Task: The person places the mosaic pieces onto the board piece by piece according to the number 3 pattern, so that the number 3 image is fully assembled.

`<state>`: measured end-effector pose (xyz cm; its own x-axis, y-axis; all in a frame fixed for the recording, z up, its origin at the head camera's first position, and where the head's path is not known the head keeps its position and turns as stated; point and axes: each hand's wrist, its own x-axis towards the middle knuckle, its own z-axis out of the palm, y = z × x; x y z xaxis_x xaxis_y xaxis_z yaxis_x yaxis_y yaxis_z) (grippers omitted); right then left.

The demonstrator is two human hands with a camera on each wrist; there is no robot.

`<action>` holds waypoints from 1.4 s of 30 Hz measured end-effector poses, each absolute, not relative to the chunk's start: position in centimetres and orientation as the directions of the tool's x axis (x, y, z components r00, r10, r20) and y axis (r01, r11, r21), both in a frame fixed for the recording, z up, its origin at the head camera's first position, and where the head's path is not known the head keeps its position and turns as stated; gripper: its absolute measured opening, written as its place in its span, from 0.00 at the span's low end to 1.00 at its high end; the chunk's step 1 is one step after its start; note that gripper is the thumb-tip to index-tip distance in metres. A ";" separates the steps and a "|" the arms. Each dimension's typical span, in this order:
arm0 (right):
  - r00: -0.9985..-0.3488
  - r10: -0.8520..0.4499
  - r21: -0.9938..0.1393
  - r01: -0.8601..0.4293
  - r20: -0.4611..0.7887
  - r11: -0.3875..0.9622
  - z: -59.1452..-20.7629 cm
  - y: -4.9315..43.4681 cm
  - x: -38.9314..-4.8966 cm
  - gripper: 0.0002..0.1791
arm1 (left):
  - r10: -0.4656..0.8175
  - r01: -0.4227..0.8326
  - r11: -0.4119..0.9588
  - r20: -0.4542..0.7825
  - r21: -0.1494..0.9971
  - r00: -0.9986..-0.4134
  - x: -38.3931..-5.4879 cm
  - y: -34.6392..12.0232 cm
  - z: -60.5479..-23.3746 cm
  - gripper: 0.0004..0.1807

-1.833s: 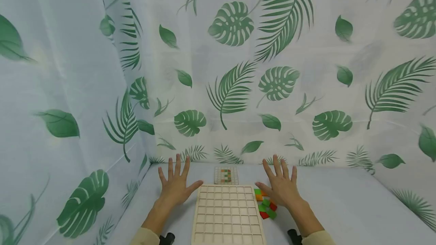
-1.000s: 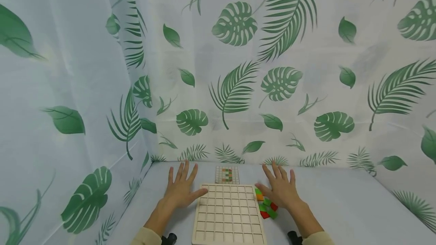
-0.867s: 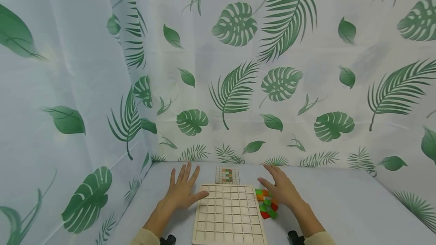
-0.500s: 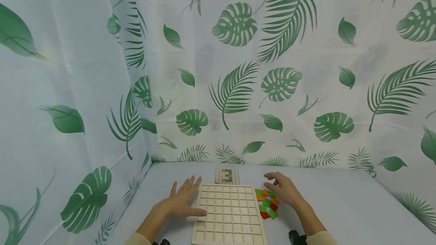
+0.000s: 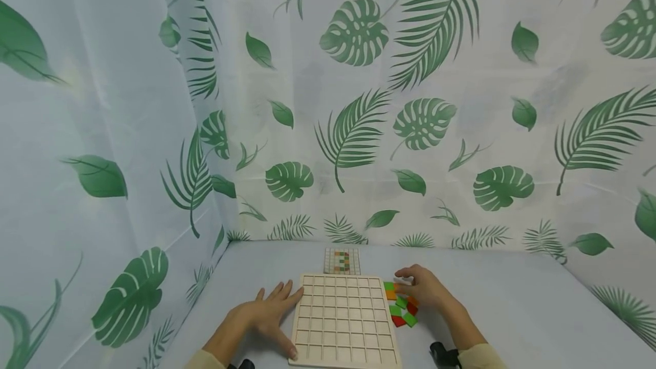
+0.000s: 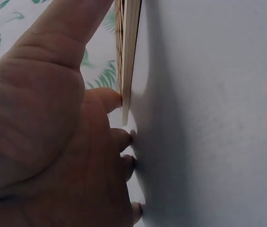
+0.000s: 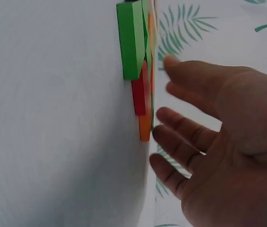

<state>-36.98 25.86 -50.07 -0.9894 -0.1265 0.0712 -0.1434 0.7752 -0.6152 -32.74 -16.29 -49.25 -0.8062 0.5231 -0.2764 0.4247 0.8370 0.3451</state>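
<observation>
A pale wooden grid board [image 5: 344, 321] with square cells lies flat on the table. My left hand [image 5: 266, 313] is at its left side, fingers spread, the thumb by the near left corner. In the left wrist view that hand [image 6: 43, 127] has its index fingertip against the board's edge [image 6: 131, 52], with other fingertips down near the table. Along the board's right side lie several loose green [image 5: 409, 319], orange [image 5: 390, 295] and red [image 5: 398, 320] square tiles. Above them hovers my right hand [image 5: 427, 290], fingers slightly bent; the right wrist view shows nothing between its fingers and thumb.
Behind the board lies a small card [image 5: 333, 267] printed with a grid and a coloured pattern. A white curtain [image 5: 359, 130] with green leaves closes off the back and left. White table surface [image 5: 512, 306] extends to the right.
My left hand has come down and nearer, its thumb moving from above the board to the near left corner. The right hand has drawn its fingers in and lowered over the tiles.
</observation>
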 end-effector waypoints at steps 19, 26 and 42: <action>-0.978 -0.130 -0.375 -0.184 0.164 0.908 -50.3 24.8 -37.0 0.10 | 0.512 0.421 0.847 -0.286 0.326 -0.810 -32.6 -16.0 -48.9 0.73; -0.976 -0.126 -0.401 -0.189 0.178 0.896 -50.2 24.8 -36.8 0.11 | 0.502 0.409 0.853 -0.293 0.325 -0.814 -32.3 -15.9 -48.7 0.72; -0.960 -0.046 -0.674 -0.227 0.275 0.703 -49.2 24.4 -36.6 0.11 | 0.495 0.408 0.857 -0.287 0.314 -0.820 -32.5 -15.9 -49.0 0.72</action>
<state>-36.60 24.40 -49.17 -0.9605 -0.0465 0.2745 -0.2266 0.7033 -0.6738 -32.46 -15.95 -49.04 -0.8201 0.4954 -0.2866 0.4083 0.8573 0.3136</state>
